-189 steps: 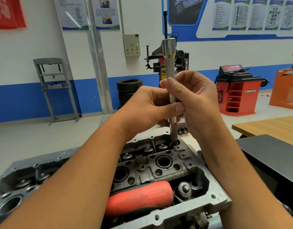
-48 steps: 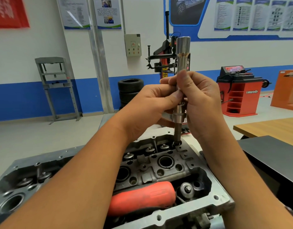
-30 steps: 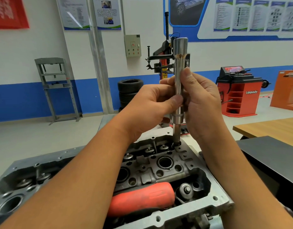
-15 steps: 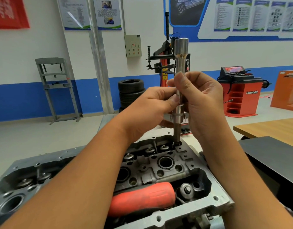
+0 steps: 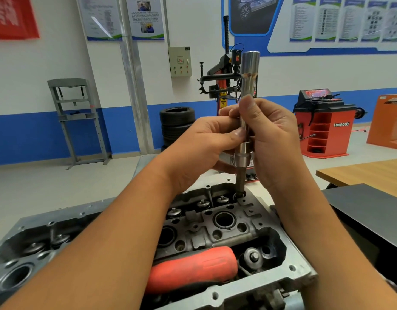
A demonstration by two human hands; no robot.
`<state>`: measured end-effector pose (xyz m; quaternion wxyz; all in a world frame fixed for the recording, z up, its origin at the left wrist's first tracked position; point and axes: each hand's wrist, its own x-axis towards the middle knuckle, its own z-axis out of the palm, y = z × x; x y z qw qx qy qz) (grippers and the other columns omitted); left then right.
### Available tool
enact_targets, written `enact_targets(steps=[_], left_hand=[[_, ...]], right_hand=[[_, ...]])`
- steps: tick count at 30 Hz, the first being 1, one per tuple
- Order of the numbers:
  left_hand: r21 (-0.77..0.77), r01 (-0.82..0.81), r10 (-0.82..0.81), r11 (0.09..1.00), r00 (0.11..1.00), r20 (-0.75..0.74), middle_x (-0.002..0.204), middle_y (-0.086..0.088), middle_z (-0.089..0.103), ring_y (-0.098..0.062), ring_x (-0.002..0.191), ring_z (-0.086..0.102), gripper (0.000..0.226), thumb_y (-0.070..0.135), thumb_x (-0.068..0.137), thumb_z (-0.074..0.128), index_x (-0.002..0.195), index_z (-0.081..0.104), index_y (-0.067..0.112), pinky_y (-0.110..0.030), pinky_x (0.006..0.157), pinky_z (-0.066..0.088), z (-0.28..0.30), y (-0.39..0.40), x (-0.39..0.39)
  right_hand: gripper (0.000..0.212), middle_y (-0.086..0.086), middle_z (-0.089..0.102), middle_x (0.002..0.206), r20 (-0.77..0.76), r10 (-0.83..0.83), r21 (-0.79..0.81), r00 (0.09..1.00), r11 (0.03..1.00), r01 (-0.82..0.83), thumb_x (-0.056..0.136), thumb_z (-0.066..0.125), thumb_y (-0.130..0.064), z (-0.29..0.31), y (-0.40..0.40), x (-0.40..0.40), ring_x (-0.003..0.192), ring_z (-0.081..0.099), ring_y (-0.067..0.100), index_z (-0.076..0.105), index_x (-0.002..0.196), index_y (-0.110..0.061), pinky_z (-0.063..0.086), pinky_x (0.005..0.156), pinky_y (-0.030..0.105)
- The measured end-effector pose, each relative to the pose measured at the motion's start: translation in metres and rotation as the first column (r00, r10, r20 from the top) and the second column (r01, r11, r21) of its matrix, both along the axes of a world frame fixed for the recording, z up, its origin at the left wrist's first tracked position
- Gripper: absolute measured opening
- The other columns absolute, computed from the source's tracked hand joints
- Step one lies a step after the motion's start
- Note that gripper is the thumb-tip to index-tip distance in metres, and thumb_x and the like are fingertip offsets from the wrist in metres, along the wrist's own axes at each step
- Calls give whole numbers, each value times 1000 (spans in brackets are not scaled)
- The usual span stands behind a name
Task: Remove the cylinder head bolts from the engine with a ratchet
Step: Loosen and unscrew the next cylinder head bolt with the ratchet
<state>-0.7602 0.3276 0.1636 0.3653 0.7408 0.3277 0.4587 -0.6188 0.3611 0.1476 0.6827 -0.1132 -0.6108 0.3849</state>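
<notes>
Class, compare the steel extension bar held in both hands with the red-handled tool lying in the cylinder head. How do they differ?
1. The steel extension bar stands upright, its lower end in a bolt recess; the red-handled tool lies flat.
2. The bar is bare shiny metal; the tool's handle is red.
3. The left hand and right hand grip the bar; nothing holds the tool.
Both touch the cylinder head.

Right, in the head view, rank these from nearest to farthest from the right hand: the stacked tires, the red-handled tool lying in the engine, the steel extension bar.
1. Steel extension bar: gripped in the right hand itself, standing upright.
2. Red-handled tool: below the hand, lying in the cylinder head toward the viewer.
3. Stacked tires: far behind, left of the hand, by the blue-striped wall.
</notes>
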Motion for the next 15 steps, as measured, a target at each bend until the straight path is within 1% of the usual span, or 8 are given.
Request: enact_targets(steps=[2,4,6,7,8,10,13,15], left_hand=[[25,-44,44,999,999,-12,93,-1,76,-21,87,74,20,14,107,53,113,72,11,-37,77,62,0,0,1],[77,-94,98,993,994,-48,92,2,77,-19,87,76,15,15,105,57,110,71,15,-35,74,59,-1,1,0],[118,-94,100,989,994,-46,87,5,76,-9,80,73,10,13,101,63,107,71,13,-25,69,56,-2,3,-1],[138,-92,98,986,994,-36,85,5,75,-5,77,71,10,11,99,66,108,71,9,-20,66,55,-2,3,-1],[154,-95,100,984,995,-27,86,3,74,-4,77,71,12,10,98,68,109,71,7,-18,65,54,-2,3,-2],[146,-79,84,986,996,-24,91,2,76,-9,81,72,16,13,99,67,114,70,7,-21,67,55,-1,2,-2],[36,23,-23,999,1000,-1,100,-6,76,-25,92,74,21,15,107,54,118,69,7,-37,75,61,-1,1,-1],[22,8,-8,1000,1000,10,102,-8,76,-28,92,75,21,12,107,52,118,69,5,-43,78,64,-1,2,0]], right_hand=[[33,12,77,96,9,34,-18,999,999,-34,104,54,-30,1,0,0,94,75,30,72,87,-8,63,78,42],[34,16,76,101,15,48,-34,999,998,-47,104,53,-31,1,-1,0,97,74,34,73,90,-8,64,79,44],[28,21,75,101,14,37,-34,999,999,-36,98,61,-31,0,-1,0,94,74,39,74,91,-8,64,76,47],[27,26,73,99,16,21,-25,1000,999,-21,94,66,-30,0,-2,0,92,73,43,74,94,-4,64,73,49],[31,29,71,97,13,1,-11,1000,1000,-1,91,70,-29,-1,-3,0,89,73,46,72,98,1,64,71,50],[39,29,72,94,2,-10,3,1000,1000,10,90,72,-31,-1,-3,0,85,74,43,71,103,6,64,69,47],[29,16,77,94,3,21,-12,1000,1000,-20,98,64,-32,0,-5,1,89,76,34,76,91,-7,64,74,44],[32,14,77,99,7,53,-22,999,998,-53,100,58,-34,0,-4,0,95,75,33,75,86,-10,64,78,47]])
